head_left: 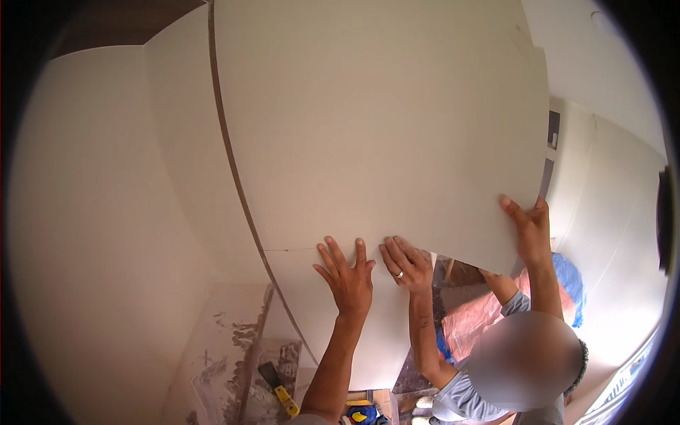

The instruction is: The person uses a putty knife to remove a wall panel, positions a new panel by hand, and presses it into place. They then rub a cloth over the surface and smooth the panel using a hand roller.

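A large off-white board [382,134] stands upright before me. Along its lower edge runs a thin seam, with a second pale panel [386,326] below. My left hand [347,280] lies against the boards near this seam, palm inward and fingers spread. At the right edge, my right hand [530,230] grips the large board, thumb on the front face and fingers behind. A co-worker's ringed hand [409,263] presses close beside my left hand. That person's other hand is mostly hidden behind the board's lower right corner.
A dark vertical strip [230,152] borders the board's left side. Below are a yellow-handled scraper [285,400], a smeared pale surface [212,368] and a blue-and-yellow item [363,415]. The co-worker [471,393] stands close at lower right, before pink sheeting [471,322] and blue sheeting [569,280].
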The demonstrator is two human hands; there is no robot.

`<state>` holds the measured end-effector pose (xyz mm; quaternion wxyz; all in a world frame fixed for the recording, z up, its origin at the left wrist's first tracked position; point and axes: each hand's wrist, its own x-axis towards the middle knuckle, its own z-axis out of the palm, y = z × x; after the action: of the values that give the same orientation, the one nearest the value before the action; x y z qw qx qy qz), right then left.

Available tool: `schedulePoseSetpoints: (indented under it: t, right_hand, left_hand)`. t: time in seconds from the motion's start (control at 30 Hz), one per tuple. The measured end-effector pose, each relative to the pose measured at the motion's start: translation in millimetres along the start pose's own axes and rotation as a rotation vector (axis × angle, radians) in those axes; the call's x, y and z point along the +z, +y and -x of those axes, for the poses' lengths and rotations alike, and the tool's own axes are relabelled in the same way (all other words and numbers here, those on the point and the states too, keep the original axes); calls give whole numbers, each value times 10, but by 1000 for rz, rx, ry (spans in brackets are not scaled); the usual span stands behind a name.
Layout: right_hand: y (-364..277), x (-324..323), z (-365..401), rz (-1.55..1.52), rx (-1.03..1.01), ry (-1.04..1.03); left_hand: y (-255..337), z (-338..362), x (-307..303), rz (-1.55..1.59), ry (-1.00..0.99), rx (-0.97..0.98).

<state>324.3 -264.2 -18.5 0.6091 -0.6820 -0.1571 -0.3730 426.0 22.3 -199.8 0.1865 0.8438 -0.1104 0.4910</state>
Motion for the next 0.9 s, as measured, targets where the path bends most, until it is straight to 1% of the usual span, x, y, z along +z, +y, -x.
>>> schedulePoseSetpoints:
  t: [0.3,0.47,0.5,0.6,0.7,0.8,0.9]
  right_hand:
    - [67,-53,-78,-19,-17,-1]
    - [-6,-53,-71,91,-9,57]
    - [3,-84,-56,124,3,63]
    - [-3,-68,-11,90,97,82]
    - [133,-145,-65,-15,64,15]
    - [182,-109,-27,15,-38,77]
    - [171,-106,-45,83,4,87]
  left_hand:
    - [3,-2,34,-28,14,4]
    - [38,-30,-15,-18,9,-19]
    - [47,-21,-11,-22,4,-25]
    - [1,-7,-7,-33,-6,2]
    - [-28,1,26,-58,2,1]
    - [-26,-2,55,-17,-9,-50]
    - [-31,-11,56,-43,10,-31]
